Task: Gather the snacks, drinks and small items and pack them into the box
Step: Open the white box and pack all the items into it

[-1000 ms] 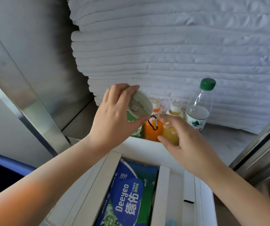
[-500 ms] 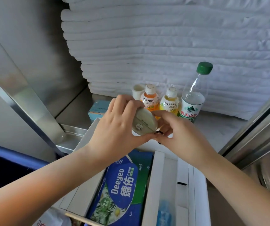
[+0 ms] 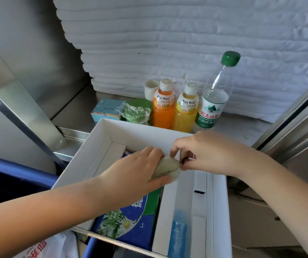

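Over the open white box (image 3: 101,144): a small pale oval case (image 3: 168,167), gripped by the left hand (image 3: 136,164), fingers curled over its top and thumb pressed along the underside. At the right end of the case, pinched by the right hand (image 3: 210,151), fingertips and thumb drawn together on the tip, with something small and dark between them, too small to tell. Held just above the blue pack of wipes (image 3: 130,224) lying in the wide left compartment of the box; touching it or not, cannot tell. In the narrow compartment to the right, past a white divider (image 3: 165,211), a blue-wrapped item (image 3: 177,233), blurred.

Behind the box on the steel tabletop (image 3: 75,112), upright in a close row from left to right: an orange drink bottle (image 3: 163,107), a yellow drink bottle (image 3: 185,112) and a taller water bottle (image 3: 214,101) with a green cap. Left of the orange drink bottle, a green tub (image 3: 137,110) wrapped in clear film, and beside that a light-blue carton (image 3: 106,110), just behind the far wall of the box. Behind the orange drink bottle, a white cup (image 3: 151,88). Against the back, a tall stack of folded white linen (image 3: 186,34). At the bottom left edge, a white plastic bag (image 3: 43,246) with red print.
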`<state>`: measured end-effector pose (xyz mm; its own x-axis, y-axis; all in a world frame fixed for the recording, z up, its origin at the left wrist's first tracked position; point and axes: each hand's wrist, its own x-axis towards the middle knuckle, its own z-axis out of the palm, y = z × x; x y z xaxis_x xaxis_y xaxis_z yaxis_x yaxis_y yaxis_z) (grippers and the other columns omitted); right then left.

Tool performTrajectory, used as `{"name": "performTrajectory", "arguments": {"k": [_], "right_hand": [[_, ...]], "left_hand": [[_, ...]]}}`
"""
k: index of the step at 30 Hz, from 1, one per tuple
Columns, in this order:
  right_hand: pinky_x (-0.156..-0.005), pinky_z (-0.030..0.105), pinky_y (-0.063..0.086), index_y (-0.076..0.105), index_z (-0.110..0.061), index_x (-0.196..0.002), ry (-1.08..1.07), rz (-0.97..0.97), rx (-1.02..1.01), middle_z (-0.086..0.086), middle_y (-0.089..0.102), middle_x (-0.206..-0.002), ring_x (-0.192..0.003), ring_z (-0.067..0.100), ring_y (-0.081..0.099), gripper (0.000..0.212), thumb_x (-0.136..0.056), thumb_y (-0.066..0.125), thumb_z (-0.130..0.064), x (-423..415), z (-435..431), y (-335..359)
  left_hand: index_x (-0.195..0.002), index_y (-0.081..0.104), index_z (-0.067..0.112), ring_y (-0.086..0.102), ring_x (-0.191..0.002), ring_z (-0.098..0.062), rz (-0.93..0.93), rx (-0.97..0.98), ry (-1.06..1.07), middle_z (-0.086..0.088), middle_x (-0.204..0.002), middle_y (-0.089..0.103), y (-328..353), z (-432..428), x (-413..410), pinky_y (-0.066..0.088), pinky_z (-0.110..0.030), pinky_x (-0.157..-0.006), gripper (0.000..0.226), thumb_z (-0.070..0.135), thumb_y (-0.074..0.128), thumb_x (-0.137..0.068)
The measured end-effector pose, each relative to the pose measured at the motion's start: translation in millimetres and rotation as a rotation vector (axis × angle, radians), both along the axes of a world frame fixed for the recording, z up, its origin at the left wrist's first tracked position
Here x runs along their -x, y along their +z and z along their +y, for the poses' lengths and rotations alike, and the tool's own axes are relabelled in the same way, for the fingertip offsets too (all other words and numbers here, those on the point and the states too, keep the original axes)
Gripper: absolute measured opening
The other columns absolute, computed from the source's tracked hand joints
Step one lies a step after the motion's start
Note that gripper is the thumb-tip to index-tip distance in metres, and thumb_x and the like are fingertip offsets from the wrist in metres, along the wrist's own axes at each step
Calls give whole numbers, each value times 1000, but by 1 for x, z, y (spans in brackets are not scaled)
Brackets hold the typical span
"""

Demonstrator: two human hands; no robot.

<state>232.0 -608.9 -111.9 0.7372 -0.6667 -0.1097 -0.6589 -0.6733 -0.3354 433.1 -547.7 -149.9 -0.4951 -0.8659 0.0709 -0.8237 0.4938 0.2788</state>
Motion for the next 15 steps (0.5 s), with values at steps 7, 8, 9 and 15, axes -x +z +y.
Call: {"name": "performTrajectory", "arguments": {"k": [7,8,9,15], "right_hand": [[-51,16,26,65,-31,-94,136,301,87,-15,56,-83,-76,5,47,14,-82,66,-24,-6,-4,-14],[-50,17,26,65,-29,-94,149,341,80,-14,55,-82,-75,7,47,14,-82,65,-22,-6,-5,-16],[-50,17,26,66,-27,-93,159,373,65,-14,52,-78,-75,8,48,14,-82,65,-19,-6,-6,-18],[-53,21,27,67,-17,-89,166,453,122,-5,59,-83,-79,16,56,11,-84,58,-12,-3,-14,-24]], "left_hand": [[-111,46,26,54,-81,-7,-33,-279,20,11,-97,54,-20,5,14,48,-28,-72,35,54,45,-91],[-109,47,26,54,-79,-6,-47,-278,18,11,-94,54,-22,5,17,48,-26,-69,35,55,46,-90],[-108,47,25,54,-78,-6,-60,-290,20,11,-93,54,-23,4,18,48,-26,-69,36,56,47,-89],[-102,46,22,55,-71,-7,-163,-365,80,8,-83,57,-38,1,27,49,-27,-60,51,70,40,-84]]}}
